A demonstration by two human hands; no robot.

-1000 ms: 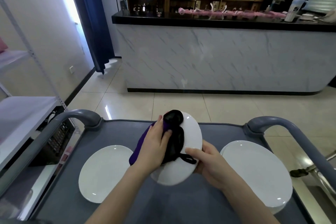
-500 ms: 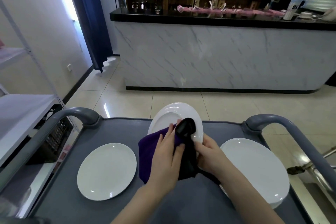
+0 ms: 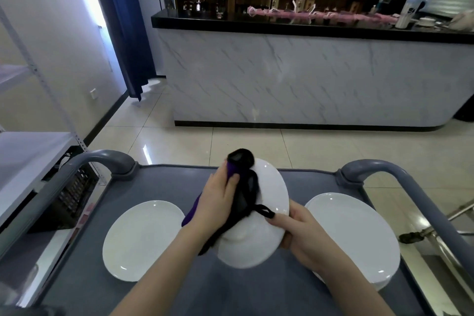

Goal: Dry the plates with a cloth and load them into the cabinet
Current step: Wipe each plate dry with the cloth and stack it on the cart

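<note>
The white plate (image 3: 270,188) is held clear of the grey surface (image 3: 177,185) of a cart, over its middle. It is tilted, not flat. In this view it reads as an oval whose long axis runs from the near edge, low and close to the person, up to the far edge, leaning slightly right. The material is glossy glazed ceramic, smooth, with a shallow rim.

The right hand (image 3: 301,235) grips the plate at its lower right rim. The thumb lies across the near face and the fingers curl behind the rim.

The left hand (image 3: 218,199) is partly closed, its fingers bent over a bunched cloth (image 3: 245,188) and pressing it against the plate's left side. The cloth is soft fabric, purple on one part and black on the other. A black loop of it hangs toward the right thumb, and one end sticks up past the far edge of the plate.

Two more white plates lie flat on the surface: the left plate (image 3: 143,238) and the right plate (image 3: 351,236), one on each side of the arms. Rounded grey handles (image 3: 102,159) rise at the far corners of the cart.
</note>
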